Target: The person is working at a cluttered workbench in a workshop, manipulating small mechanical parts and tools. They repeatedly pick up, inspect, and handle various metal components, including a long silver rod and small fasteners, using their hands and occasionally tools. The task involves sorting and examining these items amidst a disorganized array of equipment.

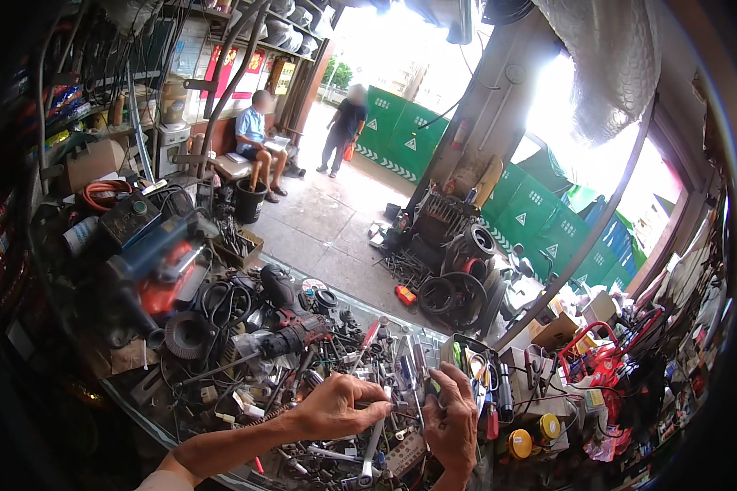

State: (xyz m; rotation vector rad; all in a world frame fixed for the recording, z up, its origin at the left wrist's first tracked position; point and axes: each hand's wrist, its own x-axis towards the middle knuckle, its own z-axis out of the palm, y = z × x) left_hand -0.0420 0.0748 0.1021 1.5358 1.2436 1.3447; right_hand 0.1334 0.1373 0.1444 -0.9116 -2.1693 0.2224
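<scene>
Over the cluttered bench, my left hand (336,407) reaches in from the lower left, its thumb and fingertips pinched together. Whatever sits between those fingertips is too small to make out. Close to its right, my right hand (452,416) has its fingers curled round something dark, mostly hidden by the hand. A combination wrench (373,454) lies below and between the hands. Beyond them are several screwdrivers, one with a red handle (372,331). A red and black power drill (296,334) lies among loose parts to the left of the hands.
Right of my hands stand a tool tray (506,393) and yellow-lidded jars (549,426). A blue power tool (151,250) and a bevel gear (190,335) crowd the left. Tyres (465,295) are stacked on the floor beyond; one person sits (254,131) and another stands (349,127) farther off.
</scene>
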